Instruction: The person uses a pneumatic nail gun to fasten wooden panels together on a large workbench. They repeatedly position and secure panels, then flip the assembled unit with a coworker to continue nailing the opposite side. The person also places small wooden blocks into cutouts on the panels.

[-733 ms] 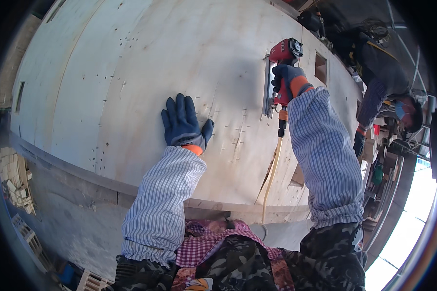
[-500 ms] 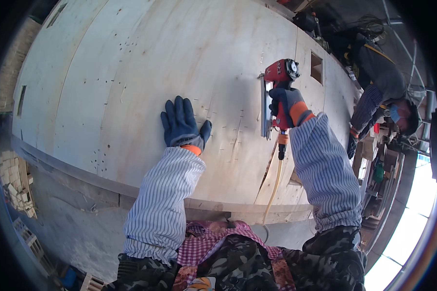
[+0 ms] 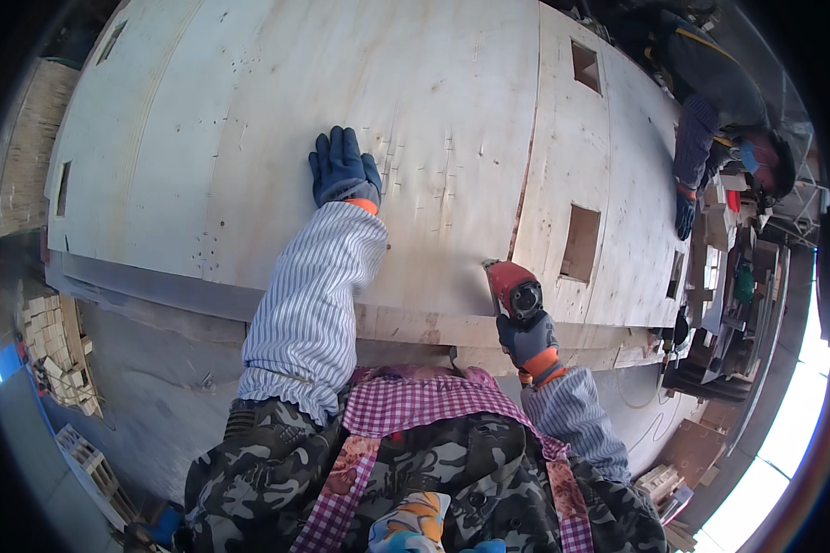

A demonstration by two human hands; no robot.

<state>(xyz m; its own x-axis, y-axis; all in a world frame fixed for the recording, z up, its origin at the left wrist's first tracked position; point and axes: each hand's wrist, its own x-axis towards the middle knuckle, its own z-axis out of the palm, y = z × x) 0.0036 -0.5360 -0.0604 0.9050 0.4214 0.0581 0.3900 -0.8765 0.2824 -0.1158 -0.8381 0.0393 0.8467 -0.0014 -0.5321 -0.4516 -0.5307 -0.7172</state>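
My left hand (image 3: 343, 170), in a dark blue glove with an orange cuff, lies flat on a large plywood panel (image 3: 295, 83), fingers stretched out. Just right of it, several staples and short marks run across the wood. My right hand (image 3: 527, 341), gloved alike, is closed round the handle of a red pneumatic stapler (image 3: 512, 284). The stapler's nose is at the panel's near part, beside a dark seam; whether it touches the wood I cannot tell. My palm and the tool's handle are mostly hidden from above.
Rectangular openings (image 3: 580, 242) pierce the panel at the right. Beyond the right edge a masked co-worker (image 3: 724, 92) bends over, a gloved hand (image 3: 685, 214) at the panel's edge. Wood pieces (image 3: 60, 355) are stacked at the left; a pallet (image 3: 92, 465) lies lower left.
My right hand has brought the stapler from farther out on the panel back toward the near edge. My left hand still lies flat; the view has shifted over the panel.
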